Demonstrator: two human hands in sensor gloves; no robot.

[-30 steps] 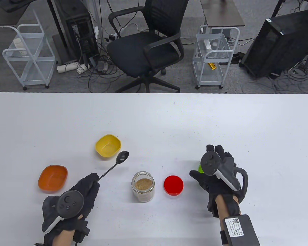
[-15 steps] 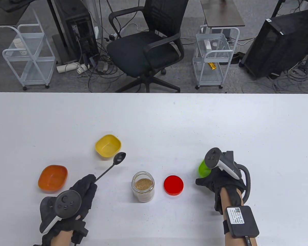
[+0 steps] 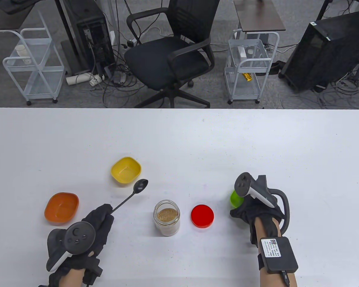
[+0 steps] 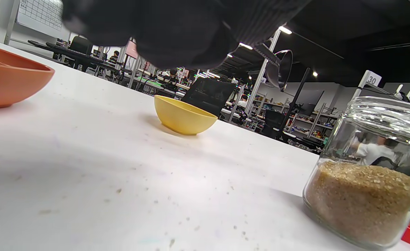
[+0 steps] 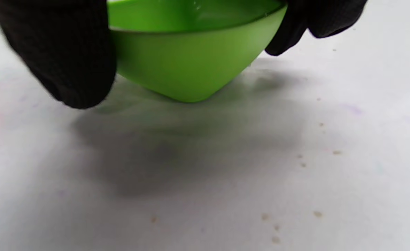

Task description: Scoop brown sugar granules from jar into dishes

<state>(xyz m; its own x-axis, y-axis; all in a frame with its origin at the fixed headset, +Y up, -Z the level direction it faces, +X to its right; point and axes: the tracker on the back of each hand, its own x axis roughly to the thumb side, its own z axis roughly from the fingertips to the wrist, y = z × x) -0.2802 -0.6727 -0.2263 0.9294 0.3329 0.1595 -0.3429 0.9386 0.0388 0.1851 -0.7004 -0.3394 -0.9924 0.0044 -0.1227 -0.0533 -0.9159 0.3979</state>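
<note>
Holding the spoon (image 3: 131,194) by the end of its long handle, the left hand (image 3: 87,230) has its grip closed around it, and the bowl of the spoon hangs in the air just beside the yellow dish (image 3: 126,170), above the tabletop (image 3: 197,143). Nothing shows in the spoon from the table view, and the left wrist view catches it only edge-on, so a load cannot be ruled in or out.

Over on the other side, the right hand (image 3: 257,209) grips the green dish (image 5: 187,59) with fingers (image 5: 62,55) curled on both sides of its rim; the dish sits tipped, with its underside close to or just touching the tabletop (hard to call).

The jar (image 3: 167,217) stands open between the hands, brown sugar (image 4: 361,198) filling its lower part, and the red lid (image 3: 202,216) lies just beside it. The yellow dish and the orange dish (image 3: 61,208) both look empty inside. By my reading the task is barely begun: lid off, spoon in hand, but no dish filled yet, and a few stray granules already on the tabletop near the green dish.
</note>
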